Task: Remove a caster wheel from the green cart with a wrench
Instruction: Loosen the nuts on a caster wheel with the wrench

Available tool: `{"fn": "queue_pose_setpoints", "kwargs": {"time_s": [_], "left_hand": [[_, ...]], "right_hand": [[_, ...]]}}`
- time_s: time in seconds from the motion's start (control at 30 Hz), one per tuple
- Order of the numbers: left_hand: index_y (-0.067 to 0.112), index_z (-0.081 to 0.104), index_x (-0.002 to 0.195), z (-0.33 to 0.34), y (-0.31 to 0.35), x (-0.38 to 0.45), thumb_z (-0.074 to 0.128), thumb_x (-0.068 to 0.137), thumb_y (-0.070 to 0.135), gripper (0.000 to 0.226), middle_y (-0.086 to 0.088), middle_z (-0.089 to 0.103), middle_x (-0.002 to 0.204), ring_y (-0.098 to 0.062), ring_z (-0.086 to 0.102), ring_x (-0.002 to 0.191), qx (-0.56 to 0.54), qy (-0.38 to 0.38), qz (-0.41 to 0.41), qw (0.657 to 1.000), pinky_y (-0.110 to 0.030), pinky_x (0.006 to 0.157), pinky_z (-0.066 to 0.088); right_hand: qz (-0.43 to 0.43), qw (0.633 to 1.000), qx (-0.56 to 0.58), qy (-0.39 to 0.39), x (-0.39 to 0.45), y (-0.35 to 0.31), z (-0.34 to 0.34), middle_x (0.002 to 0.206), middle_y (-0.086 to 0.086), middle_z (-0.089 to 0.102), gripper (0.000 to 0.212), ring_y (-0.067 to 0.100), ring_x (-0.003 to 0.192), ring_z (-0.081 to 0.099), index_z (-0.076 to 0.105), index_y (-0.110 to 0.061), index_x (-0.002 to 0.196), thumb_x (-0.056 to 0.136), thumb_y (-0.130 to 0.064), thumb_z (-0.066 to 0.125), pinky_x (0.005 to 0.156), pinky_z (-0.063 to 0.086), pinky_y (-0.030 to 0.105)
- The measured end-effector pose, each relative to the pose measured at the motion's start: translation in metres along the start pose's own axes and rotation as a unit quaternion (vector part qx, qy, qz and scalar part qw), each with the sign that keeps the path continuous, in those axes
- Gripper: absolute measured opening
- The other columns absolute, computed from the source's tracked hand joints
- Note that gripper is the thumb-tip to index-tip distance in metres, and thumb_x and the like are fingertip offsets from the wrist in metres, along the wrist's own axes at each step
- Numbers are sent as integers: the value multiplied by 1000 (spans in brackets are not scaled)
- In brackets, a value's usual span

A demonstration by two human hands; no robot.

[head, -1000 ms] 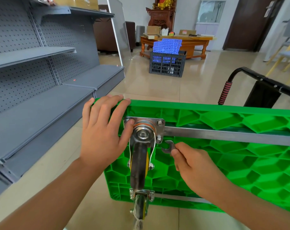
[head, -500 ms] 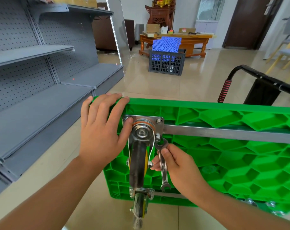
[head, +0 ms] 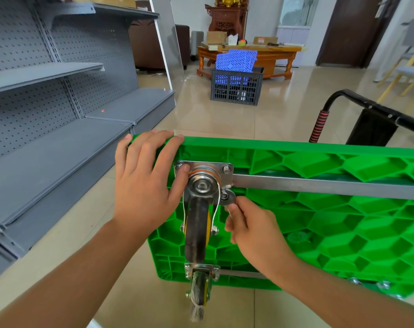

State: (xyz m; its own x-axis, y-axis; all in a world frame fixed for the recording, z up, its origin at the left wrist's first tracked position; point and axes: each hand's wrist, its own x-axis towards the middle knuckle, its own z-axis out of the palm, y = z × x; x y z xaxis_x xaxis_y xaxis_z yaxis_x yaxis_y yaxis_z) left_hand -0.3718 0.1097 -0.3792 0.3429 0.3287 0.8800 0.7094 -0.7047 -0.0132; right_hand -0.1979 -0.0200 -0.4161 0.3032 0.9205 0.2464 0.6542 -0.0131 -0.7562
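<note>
The green cart stands on its side with its ribbed underside facing me. A caster wheel with a steel mounting plate is bolted at the upper left corner. My left hand lies flat over that corner, fingers over the top edge, thumb against the caster's swivel. My right hand grips a steel wrench; its head sits on the lower right bolt of the plate. Most of the wrench handle is hidden in my fist. A second caster hangs at the lower corner.
Grey metal shelving runs along the left, close to the cart. The cart's black handle with a red grip sticks out behind it at right. A dark crate holding blue panels and a wooden table stand farther back on the tiled floor.
My right hand has swung the wrench from hanging downward back up, and its head now sits on the plate's lower right bolt. My left hand stays on the corner.
</note>
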Motion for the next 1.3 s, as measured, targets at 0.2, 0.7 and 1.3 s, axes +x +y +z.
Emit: {"fn": "queue_pose_setpoints", "kwargs": {"time_s": [0.2, 0.7, 1.3], "left_hand": [[9, 61, 134, 0, 0, 0, 58, 100, 32, 42, -10, 60, 134, -35, 54, 127, -1, -1, 1, 1000, -53, 118, 27], [10, 60, 135, -2, 1, -1, 58, 99, 32, 42, -10, 59, 135, -34, 53, 128, 1, -12, -4, 1000, -53, 119, 25], [10, 61, 135, -2, 2, 1, 57, 100, 31, 41, -10, 59, 135, -35, 54, 128, -2, -15, -6, 1000, -55, 118, 27]], "right_hand": [[-158, 902, -396, 68, 10, -5, -42, 55, -3, 57, 11, 22, 38, 53, 58, -23, 80, 90, -28, 59, 43, 14, 19], [95, 978, 179, -50, -7, -3, -2, 85, 6, 74, 23, 16, 77, 74, 64, -17, 100, 107, -19, 42, 80, 61, 41], [-63, 974, -217, -29, 10, -5, -22, 69, -2, 63, 18, 22, 58, 62, 49, -25, 89, 104, -33, 43, 49, 45, 36]]}}
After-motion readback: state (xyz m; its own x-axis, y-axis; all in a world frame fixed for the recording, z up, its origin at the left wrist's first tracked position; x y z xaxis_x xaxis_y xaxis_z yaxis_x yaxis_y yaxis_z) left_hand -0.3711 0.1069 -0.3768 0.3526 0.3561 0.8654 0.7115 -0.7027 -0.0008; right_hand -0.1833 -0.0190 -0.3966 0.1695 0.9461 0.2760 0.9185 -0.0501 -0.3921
